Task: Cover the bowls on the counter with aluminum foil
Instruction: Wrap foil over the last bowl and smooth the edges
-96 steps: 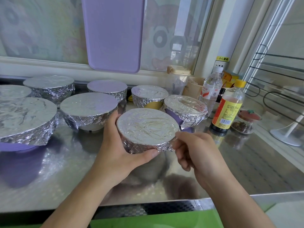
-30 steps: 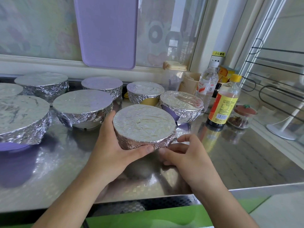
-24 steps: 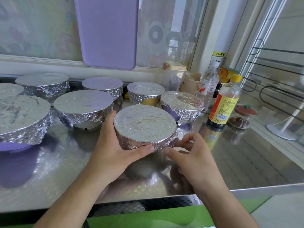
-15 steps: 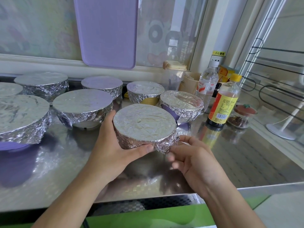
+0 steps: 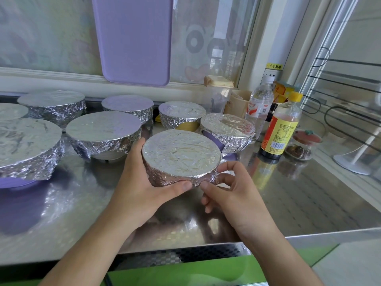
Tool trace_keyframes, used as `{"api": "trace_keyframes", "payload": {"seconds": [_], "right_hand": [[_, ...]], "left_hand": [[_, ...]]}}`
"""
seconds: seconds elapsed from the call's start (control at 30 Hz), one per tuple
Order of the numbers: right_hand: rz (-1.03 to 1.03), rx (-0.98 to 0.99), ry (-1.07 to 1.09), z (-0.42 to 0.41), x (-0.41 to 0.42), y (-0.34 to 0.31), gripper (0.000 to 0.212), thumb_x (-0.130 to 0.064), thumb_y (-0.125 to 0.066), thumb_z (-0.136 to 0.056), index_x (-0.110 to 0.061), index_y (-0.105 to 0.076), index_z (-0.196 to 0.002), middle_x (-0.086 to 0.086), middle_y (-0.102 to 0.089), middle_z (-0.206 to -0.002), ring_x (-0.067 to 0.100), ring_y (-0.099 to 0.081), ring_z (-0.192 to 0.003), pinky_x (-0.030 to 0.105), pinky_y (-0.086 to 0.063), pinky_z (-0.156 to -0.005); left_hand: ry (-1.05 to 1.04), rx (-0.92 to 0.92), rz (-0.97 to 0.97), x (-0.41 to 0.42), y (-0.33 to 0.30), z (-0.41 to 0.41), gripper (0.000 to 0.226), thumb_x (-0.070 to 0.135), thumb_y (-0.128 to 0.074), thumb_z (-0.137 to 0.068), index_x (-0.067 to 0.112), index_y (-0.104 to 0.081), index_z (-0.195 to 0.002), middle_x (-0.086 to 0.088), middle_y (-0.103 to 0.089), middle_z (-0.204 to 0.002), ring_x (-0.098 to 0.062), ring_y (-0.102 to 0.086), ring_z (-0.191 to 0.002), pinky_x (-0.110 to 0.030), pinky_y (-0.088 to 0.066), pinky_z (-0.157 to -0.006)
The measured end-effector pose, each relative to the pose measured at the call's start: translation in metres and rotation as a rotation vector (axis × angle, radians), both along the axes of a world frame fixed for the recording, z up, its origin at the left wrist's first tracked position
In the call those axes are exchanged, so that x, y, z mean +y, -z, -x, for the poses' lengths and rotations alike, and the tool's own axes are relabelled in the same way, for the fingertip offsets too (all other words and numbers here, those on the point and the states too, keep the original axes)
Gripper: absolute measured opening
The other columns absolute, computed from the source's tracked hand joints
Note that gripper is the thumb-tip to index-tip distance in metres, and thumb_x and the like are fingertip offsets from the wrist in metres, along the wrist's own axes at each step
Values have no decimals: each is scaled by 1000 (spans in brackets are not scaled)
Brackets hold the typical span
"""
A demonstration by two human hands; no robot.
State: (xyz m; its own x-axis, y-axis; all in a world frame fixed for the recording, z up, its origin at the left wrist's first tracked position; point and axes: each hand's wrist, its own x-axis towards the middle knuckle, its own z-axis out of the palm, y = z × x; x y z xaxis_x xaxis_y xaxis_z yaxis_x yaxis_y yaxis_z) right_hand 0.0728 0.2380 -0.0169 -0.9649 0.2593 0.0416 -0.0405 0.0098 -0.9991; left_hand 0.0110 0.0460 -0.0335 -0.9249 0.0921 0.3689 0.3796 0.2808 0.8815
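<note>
A foil-covered bowl [image 5: 181, 153] sits at the front middle of the steel counter [image 5: 309, 199]. My left hand [image 5: 138, 182] grips its left side, thumb along the front rim. My right hand [image 5: 228, 190] pinches the crumpled foil skirt at the bowl's front right edge with thumb and fingers. Several other foil-covered bowls stand behind and to the left, among them a purple-based one [image 5: 226, 131], a yellow-based one [image 5: 181, 114], a white one [image 5: 103, 133] and a large purple one [image 5: 26, 145].
A dark sauce bottle with a yellow cap [image 5: 282, 126], a water bottle [image 5: 259, 108] and a small lidded jar [image 5: 301, 145] stand at the right. A purple board [image 5: 134, 38] leans on the window behind. The counter's front edge runs just below my wrists.
My right hand has moved along the bowl's front right edge, pressing and pinching the foil skirt tighter. My left hand has stayed on the bowl's left side.
</note>
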Motion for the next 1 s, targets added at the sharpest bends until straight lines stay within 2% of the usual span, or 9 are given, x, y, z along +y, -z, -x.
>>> {"api": "trace_keyframes", "payload": {"seconds": [0.1,0.2,0.27,0.4,0.53,0.63,0.73,0.87,1.0], "right_hand": [[-80,13,37,0,0,1,30,-4,-76,-94,-11,-51,-109,15,-66,-96,30,-68,-56,43,-58,-54],[-432,87,160,0,2,8,22,-24,-78,-94,-26,-56,-97,-6,-70,-99,24,-71,-56,44,-61,-60],[-664,166,212,1,3,15,16,-33,-75,-95,-31,-59,-93,-12,-72,-94,17,-71,-61,40,-59,-67],[-861,292,256,6,4,23,15,-28,-72,-97,-29,-61,-85,-11,-64,-89,16,-65,-66,40,-54,-68],[-1001,329,340,6,0,25,19,-36,-64,-97,-26,-57,-82,-6,-57,-85,26,-56,-64,44,-50,-56],[-1195,321,402,4,-4,23,27,-35,-58,-96,-24,-45,-76,-3,-56,-66,33,-54,-57,34,-35,-45],[-1342,328,463,4,-11,20,33,-26,-62,-87,-24,-34,-69,0,-52,-50,36,-50,-40,27,-22,-46],[-1410,243,423,4,-18,19,30,-23,-62,-77,-24,-34,-67,1,-52,-47,34,-51,-37,25,-15,-47],[-1426,182,374,4,-25,16,28,-23,-62,-68,-22,-34,-66,2,-52,-48,32,-51,-36,23,4,-54]], "left_hand": [[7,-5,-10,1,-2,-2,130,54,-93,-46,36,-27,-157,28,-45,-140,37,-38,-112,12,-28,-84],[10,-6,-9,1,-3,-2,130,54,-92,-47,35,-27,-158,28,-43,-140,39,-36,-111,12,-27,-83],[13,-1,-1,1,-2,-2,131,54,-92,-48,34,-26,-159,25,-42,-142,39,-35,-112,12,-27,-84],[16,-5,-5,0,-1,0,131,55,-92,-47,34,-27,-159,26,-44,-142,36,-38,-114,11,-29,-85],[1,-5,14,0,2,1,132,54,-95,-50,35,-25,-160,22,-42,-149,32,-36,-122,10,-30,-88],[-3,3,19,-1,4,2,129,47,-99,-53,33,-26,-159,22,-44,-148,32,-38,-121,10,-29,-88],[7,13,9,0,4,2,129,50,-97,-51,34,-28,-159,24,-46,-148,27,-41,-125,9,-31,-90],[14,44,1,2,3,1,107,39,-100,-56,50,-33,-139,33,-48,-136,26,-46,-120,8,-32,-89],[13,48,-12,2,-1,-1,97,53,-94,-51,60,-34,-127,35,-48,-134,25,-46,-121,8,-32,-89]]}}
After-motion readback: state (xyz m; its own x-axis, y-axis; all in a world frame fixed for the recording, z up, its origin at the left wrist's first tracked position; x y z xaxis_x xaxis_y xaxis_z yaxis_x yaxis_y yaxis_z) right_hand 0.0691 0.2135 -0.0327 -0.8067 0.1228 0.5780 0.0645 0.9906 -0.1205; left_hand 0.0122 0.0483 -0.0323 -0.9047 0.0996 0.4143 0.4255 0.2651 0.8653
